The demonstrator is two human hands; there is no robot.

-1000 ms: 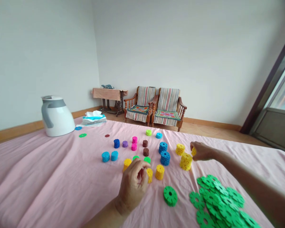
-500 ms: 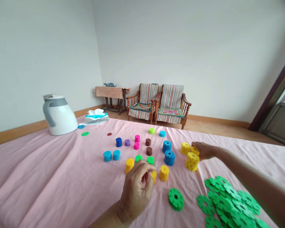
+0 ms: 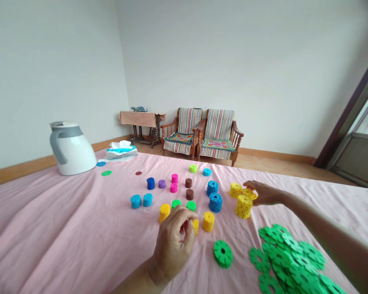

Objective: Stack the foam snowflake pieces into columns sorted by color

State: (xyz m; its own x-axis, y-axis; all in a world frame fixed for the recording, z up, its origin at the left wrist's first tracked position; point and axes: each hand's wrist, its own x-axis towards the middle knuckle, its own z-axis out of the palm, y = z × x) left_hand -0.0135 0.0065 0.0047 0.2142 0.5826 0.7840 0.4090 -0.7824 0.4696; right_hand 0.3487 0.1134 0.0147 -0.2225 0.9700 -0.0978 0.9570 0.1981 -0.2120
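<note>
Right hand (image 3: 265, 193) lies beside the rightmost of three notched yellow stacks (image 3: 244, 208) on the pink cloth (image 3: 79, 228), fingers near its upper edge, a pose that would suit steadying it; whether they clamp it, I cannot tell. Left hand (image 3: 174, 243) is curled, thumb near forefinger, partly hiding a smaller yellow stack (image 3: 195, 227); any grip there is hidden. Beyond, blue stacks (image 3: 215, 204) stand one behind the other, seemingly grouped by colour. Loose green discs (image 3: 294, 261) lie heaped near the right forearm, probably for easy reach. Jug (image 3: 76, 153) and tissue box (image 3: 122, 154) sit far left, apparently kept clear of the stacks.
</note>
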